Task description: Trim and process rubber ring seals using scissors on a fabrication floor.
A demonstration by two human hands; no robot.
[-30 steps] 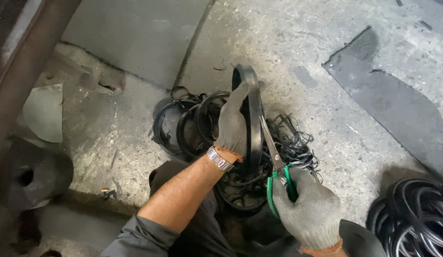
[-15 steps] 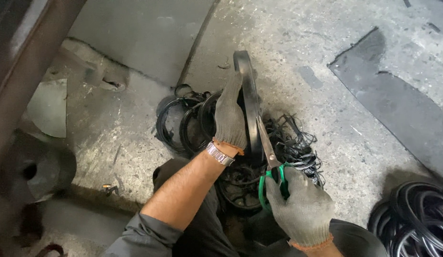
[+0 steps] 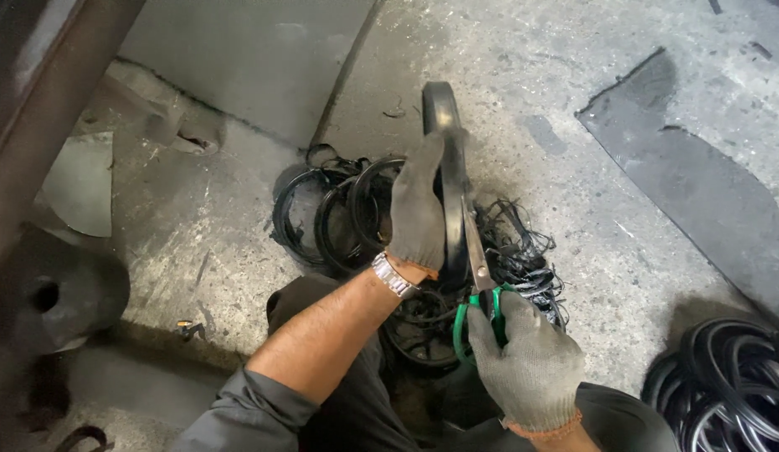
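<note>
1. Gripping a black rubber ring upright, the gloved left hand is clamped around its rim.
2. The gloved right hand is closed through green-handled scissors, blades against the ring's edge.
3. Rubber trimmings lie beneath.

A single head-worn camera looks steeply down from above the person's lap, close over both gloved hands, facing the concrete floor ahead. No second view exists, so nothing is shared.

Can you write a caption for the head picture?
Left hand holds a black ring; right hand works scissors along it.
</note>
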